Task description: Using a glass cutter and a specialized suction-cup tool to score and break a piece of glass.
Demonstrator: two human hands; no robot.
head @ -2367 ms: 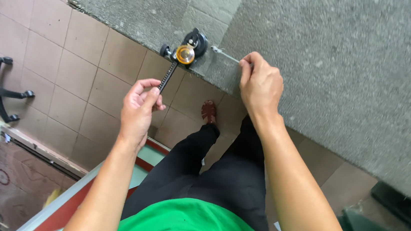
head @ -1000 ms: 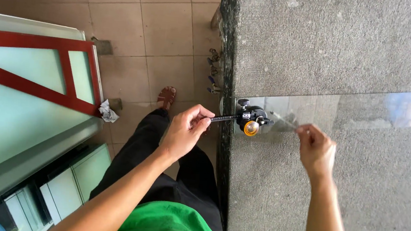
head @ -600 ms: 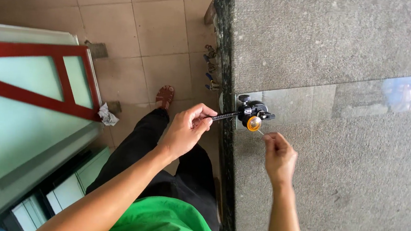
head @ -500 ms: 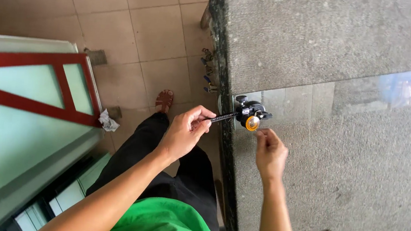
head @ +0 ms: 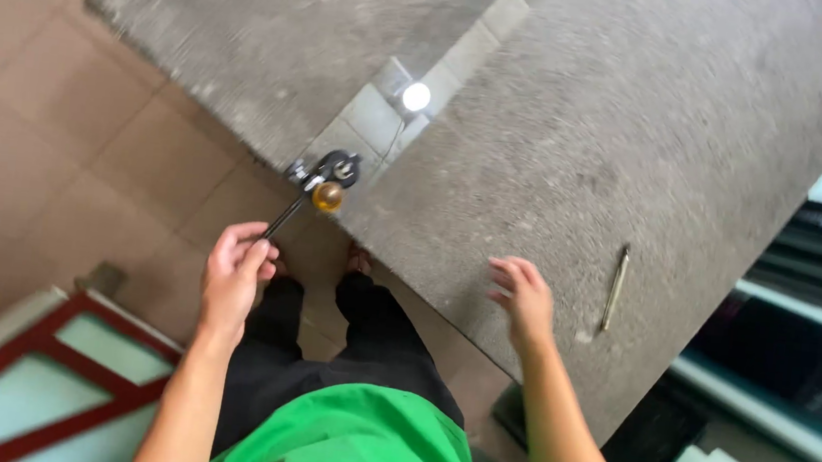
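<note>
left grip (head: 236, 269) is curled shut around the thin dark handle of a black glass-cutting tool with a round amber oil knob (head: 320, 184). the tool's head sits right at the near edge of a grey speckled stone bench (head: 580, 147), and the handle slants down off that edge toward the hand, over the floor. the head rests on the near end of a clear narrow strip of glass (head: 381, 123) that lies flat on the bench and runs away from the person on a diagonal; a bright spot of light reflects off the strip further along.

the right grip (head: 523, 297) holds nothing: its fingers (head: 506, 268) are loosely spread and bent, hovering at the bench surface close to the near edge, well apart from the cutting tool. whether the fingertips actually touch the stone cannot be told, as the hand is blurred. just beside that hand, to its right, a slim metal pencil-like stick (head: 615, 286) lies flat on the bench.

below the bench edge, beige floor tiles (head: 46, 156) show, with the person's black trousers (head: 339, 355) and green shirt (head: 360, 447) near the bottom. a red-framed pane of pale glass (head: 32, 406) lies at the lower left.
</note>
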